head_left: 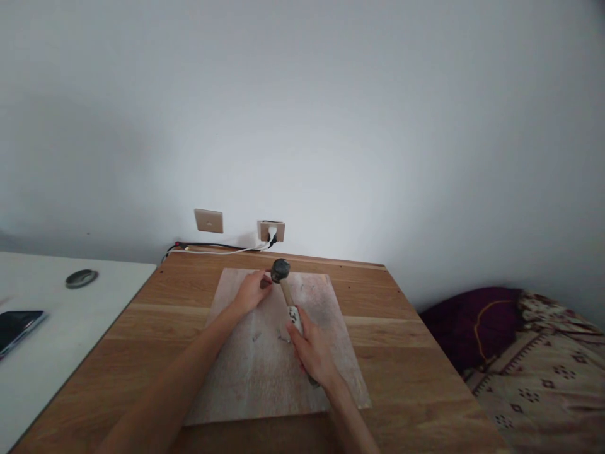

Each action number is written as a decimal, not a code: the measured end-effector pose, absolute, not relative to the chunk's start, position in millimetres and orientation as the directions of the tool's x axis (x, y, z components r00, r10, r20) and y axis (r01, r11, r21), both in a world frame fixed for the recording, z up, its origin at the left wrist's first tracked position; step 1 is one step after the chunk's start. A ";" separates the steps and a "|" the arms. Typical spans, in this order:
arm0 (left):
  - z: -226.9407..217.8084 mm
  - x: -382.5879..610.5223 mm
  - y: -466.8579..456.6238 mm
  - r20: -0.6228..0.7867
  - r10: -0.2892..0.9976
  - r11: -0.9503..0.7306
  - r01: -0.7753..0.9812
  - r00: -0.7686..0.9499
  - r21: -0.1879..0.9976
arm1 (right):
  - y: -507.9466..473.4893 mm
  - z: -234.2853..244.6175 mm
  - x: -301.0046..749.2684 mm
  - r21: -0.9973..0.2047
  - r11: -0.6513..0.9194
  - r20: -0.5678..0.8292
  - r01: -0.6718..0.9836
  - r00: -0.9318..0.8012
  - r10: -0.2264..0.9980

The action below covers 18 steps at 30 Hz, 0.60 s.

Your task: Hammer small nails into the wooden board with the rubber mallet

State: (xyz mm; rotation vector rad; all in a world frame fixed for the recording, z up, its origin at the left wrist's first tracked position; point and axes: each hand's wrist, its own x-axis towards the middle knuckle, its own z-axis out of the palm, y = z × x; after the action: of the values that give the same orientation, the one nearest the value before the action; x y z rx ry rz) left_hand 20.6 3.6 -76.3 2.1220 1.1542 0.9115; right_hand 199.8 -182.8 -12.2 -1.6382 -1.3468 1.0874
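Note:
My right hand (312, 345) is wrapped round the handle of a hammer (280, 270), which has a dark head and a wooden handle with a white section. The head is raised toward the far side of a worn, pale board (265, 384). Just left of the hammer head, my left hand (253, 291) is over the board's far part with its fingers pinched together. What they hold, if anything, is too small to make out. Several small thin pieces, perhaps nails, lie on the board, partly near my right hand.
Beneath the board is a wooden table (401, 372) against a white wall. A socket with a plug (271, 233) and a cable (222, 252) are at its back. On the left, a white table (118, 277) bears a phone (19, 328) and a round dark object (81, 278). Patterned cloth (543, 372) lies right.

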 end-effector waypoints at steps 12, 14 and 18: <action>-82.7 21.3 8.0 0.326 0.854 -0.509 0.525 0.405 0.682 | -183.2 -17.4 196.8 -0.911 -0.155 -0.164 0.383 0.009 0.986; -81.1 21.8 9.1 0.331 0.848 -0.521 0.536 0.415 0.664 | -183.2 -17.8 196.7 -0.914 -0.149 -0.158 0.378 0.007 0.987; -66.5 15.6 6.8 0.353 0.816 -0.574 0.566 0.459 0.591 | -187.3 -17.9 199.1 -0.920 -0.152 -0.157 0.361 0.015 0.987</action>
State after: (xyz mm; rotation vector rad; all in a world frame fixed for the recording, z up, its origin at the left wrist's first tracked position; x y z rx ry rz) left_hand 15.6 6.8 -66.5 2.3219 1.1633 0.8739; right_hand 199.1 -187.3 -17.9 -1.5959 -1.4097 1.1399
